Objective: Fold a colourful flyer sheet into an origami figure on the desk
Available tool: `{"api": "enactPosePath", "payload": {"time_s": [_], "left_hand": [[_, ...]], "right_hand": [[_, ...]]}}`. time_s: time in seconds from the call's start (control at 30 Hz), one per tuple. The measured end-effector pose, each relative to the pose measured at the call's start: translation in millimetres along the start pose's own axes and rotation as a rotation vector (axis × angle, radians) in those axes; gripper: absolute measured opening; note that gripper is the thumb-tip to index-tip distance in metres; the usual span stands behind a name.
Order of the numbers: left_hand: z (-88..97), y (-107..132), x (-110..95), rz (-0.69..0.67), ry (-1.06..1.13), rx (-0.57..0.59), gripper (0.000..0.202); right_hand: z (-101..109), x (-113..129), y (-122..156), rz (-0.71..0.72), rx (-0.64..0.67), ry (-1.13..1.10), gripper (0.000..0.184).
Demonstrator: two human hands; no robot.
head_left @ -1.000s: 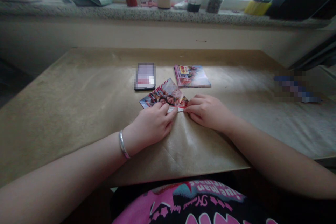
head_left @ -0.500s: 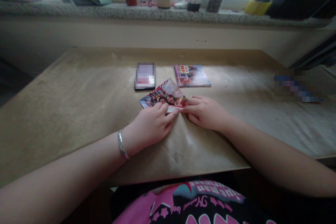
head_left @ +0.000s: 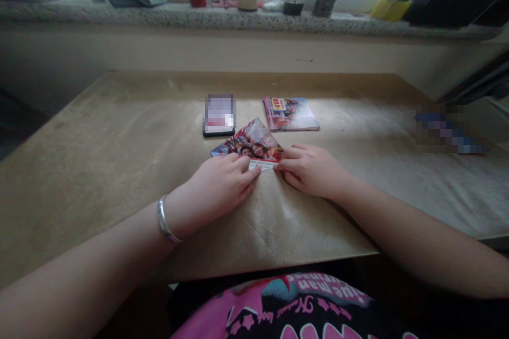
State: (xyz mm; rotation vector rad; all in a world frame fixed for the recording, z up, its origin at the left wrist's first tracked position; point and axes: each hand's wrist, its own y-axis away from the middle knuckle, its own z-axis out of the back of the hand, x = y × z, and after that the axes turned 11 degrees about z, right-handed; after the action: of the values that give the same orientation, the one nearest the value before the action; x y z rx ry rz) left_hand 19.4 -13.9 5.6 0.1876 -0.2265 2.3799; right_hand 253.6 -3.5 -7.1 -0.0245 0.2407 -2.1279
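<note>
A colourful printed leaflet (head_left: 254, 144) lies folded on the brown paper-covered table (head_left: 119, 148). My left hand (head_left: 217, 186), a silver bracelet on its wrist, presses flat on the leaflet's near left edge with fingers together. Fingertips of my right hand (head_left: 312, 169) press down on the leaflet's near right corner. Both hands rest on the paper rather than gripping it.
A dark phone (head_left: 219, 115) lies just beyond the leaflet, and a second printed booklet (head_left: 290, 114) to its right. A blurred blue item (head_left: 449, 130) sits far right. The windowsill (head_left: 222, 18) holds bottles, jars and a green case.
My left hand has slid a little to the left and toward me along the leaflet's near edge. The right hand and the leaflet have hardly moved.
</note>
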Motion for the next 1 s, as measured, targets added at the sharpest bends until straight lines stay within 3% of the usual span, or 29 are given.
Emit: {"api": "enactPosePath", "payload": {"time_s": [0.67, 0.83, 1.0], "left_hand": [[13.3, 9, 27, 0.007, 0.088, 0.111, 0.024], [11.2, 7, 41, -0.046, 0.153, 0.199, 0.02], [13.3, 10, 46, -0.014, 0.183, 0.239, 0.02]], "right_hand": [[-4, -3, 3, -0.01, -0.034, -0.038, 0.025], [-5, -2, 4, -0.009, -0.041, -0.043, 0.025], [-5, -3, 5, -0.004, -0.041, -0.055, 0.025]]}}
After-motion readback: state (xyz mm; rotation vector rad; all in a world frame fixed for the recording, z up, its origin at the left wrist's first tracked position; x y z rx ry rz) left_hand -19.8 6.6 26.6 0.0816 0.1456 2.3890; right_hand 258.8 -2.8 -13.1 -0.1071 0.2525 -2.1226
